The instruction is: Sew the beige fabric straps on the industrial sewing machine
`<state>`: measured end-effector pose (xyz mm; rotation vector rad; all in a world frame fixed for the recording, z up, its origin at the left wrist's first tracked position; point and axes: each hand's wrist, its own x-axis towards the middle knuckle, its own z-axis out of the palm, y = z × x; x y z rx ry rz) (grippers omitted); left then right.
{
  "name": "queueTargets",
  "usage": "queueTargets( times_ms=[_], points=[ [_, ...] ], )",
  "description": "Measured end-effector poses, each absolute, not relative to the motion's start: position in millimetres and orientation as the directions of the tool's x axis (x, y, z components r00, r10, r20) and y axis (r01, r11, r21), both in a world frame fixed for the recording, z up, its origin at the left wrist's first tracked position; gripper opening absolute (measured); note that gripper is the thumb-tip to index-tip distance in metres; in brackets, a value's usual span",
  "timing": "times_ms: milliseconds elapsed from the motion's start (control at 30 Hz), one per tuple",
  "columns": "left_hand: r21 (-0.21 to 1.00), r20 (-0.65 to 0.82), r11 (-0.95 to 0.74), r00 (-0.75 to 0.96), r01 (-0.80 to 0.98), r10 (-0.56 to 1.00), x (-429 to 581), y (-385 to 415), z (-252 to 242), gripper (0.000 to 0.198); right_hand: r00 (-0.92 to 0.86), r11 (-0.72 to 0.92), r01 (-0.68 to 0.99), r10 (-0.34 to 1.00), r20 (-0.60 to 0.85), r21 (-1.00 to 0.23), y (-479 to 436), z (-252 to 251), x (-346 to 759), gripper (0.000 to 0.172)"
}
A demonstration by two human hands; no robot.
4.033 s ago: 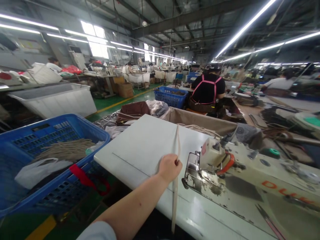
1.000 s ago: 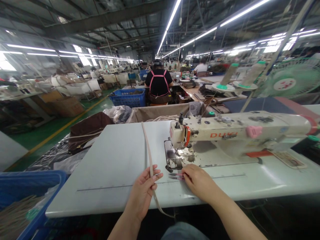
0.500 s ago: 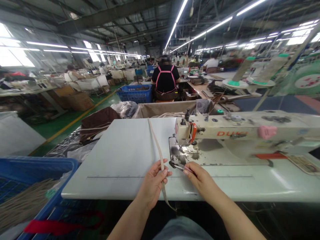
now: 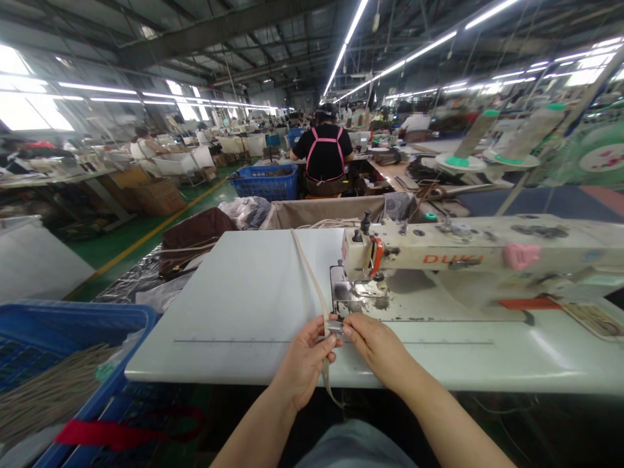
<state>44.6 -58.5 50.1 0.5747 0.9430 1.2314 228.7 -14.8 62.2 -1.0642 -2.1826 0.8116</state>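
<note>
A long beige strap (image 4: 308, 273) runs across the white sewing table (image 4: 234, 305) and hangs over its near edge. My left hand (image 4: 305, 361) is closed on the strap near the table's front. My right hand (image 4: 373, 341) pinches a small metal tool (image 4: 335, 329), perhaps thread snips, whose tip meets the strap beside my left fingers. The white sewing machine (image 4: 463, 260) stands just behind and to the right, its needle plate (image 4: 351, 299) close above my hands.
A blue crate (image 4: 58, 370) with beige strips and a red strap sits at lower left. A brown cloth bin (image 4: 322, 211) lies behind the table. A person in a black shirt (image 4: 324, 156) sits ahead, back turned. Thread cones and a fan stand at right.
My right hand moved left from the needle plate with the tool and now meets the strap at my left hand. The left hand kept its hold on the strap.
</note>
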Motion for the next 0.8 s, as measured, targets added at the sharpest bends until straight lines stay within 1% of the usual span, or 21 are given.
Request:
queueTargets(
  times_ms=[100,167,233,333,400,500,567,667,800],
  points=[
    [0.805,-0.272,0.261,0.058,-0.532,0.960,46,-58,49,0.060,-0.527,0.491,0.500,0.826,0.200,-0.713,-14,61,226,0.013],
    [0.805,-0.269,0.263,0.067,-0.532,0.961,47,-58,48,0.058,-0.540,0.531,0.508,0.810,0.229,-0.679,-13,58,226,0.011],
    [0.806,-0.263,0.262,0.075,-0.531,0.962,47,-58,48,0.057,-0.551,0.591,0.531,0.786,0.282,-0.607,-12,54,227,0.014],
    [0.803,-0.268,0.261,0.066,-0.535,0.961,47,-58,51,0.059,-0.571,0.670,0.562,0.738,0.360,-0.484,-10,46,228,0.025],
    [0.798,-0.281,0.271,0.065,-0.539,0.957,46,-59,53,0.058,-0.553,0.683,0.577,0.730,0.401,-0.447,-9,42,229,0.032],
    [0.754,-0.311,0.293,0.073,-0.588,0.947,43,-62,55,0.053,-0.466,0.630,0.608,0.776,0.425,-0.483,-11,41,229,0.038],
    [0.713,-0.336,0.303,0.070,-0.632,0.939,40,-64,54,0.055,-0.436,0.580,0.603,0.815,0.382,-0.548,-14,44,228,0.036],
    [0.680,-0.354,0.319,0.086,-0.660,0.931,36,-65,50,0.054,-0.440,0.510,0.562,0.851,0.287,-0.651,-20,50,226,0.035],
    [0.627,-0.362,0.352,0.140,-0.696,0.922,35,-65,47,0.039,-0.428,0.455,0.529,0.872,0.238,-0.716,-26,53,222,0.038]
  ],
)
